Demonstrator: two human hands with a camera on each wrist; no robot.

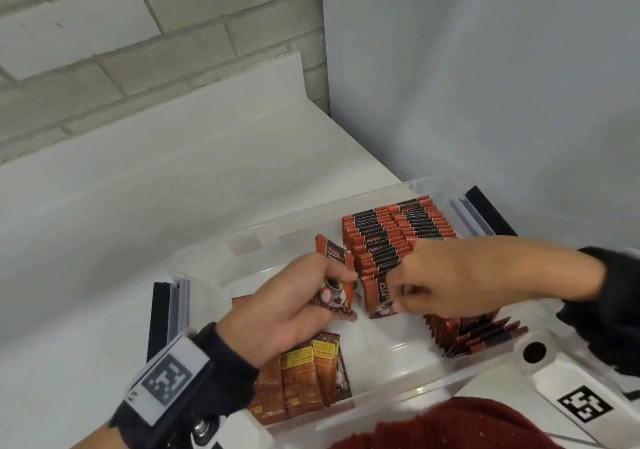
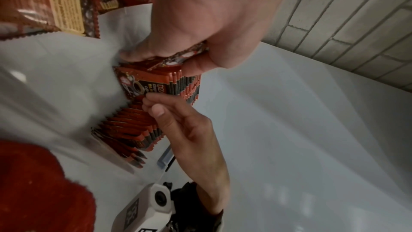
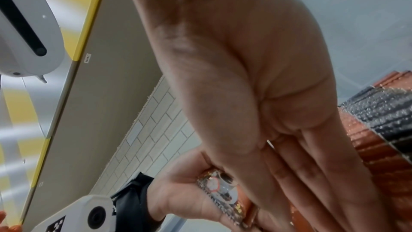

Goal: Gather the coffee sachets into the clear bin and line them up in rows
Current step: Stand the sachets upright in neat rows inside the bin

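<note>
A clear bin (image 1: 277, 220) sits on the white counter. Inside it, orange-and-black coffee sachets stand on edge in a far row (image 1: 398, 234) (image 2: 183, 84) and a near row (image 1: 478, 331) (image 2: 133, 130). Several loose sachets (image 1: 304, 372) (image 2: 67, 6) lie flat in the bin's near left corner. My left hand (image 1: 341, 286) (image 2: 178, 55) (image 3: 178, 191) grips a sachet (image 1: 334, 258) (image 3: 223, 188) above the bin's middle. My right hand (image 1: 394, 296) (image 2: 151, 103) (image 3: 312, 183) reaches in from the right, and its fingertips touch the far row's front sachet (image 1: 377, 296). It holds nothing.
Black latch handles (image 1: 161, 317) (image 1: 488, 213) flank the bin's two ends. The white counter (image 1: 138, 189) stretches left and back to a brick wall. A plain white wall rises on the right. A red garment (image 1: 450, 424) lies at the bin's near edge.
</note>
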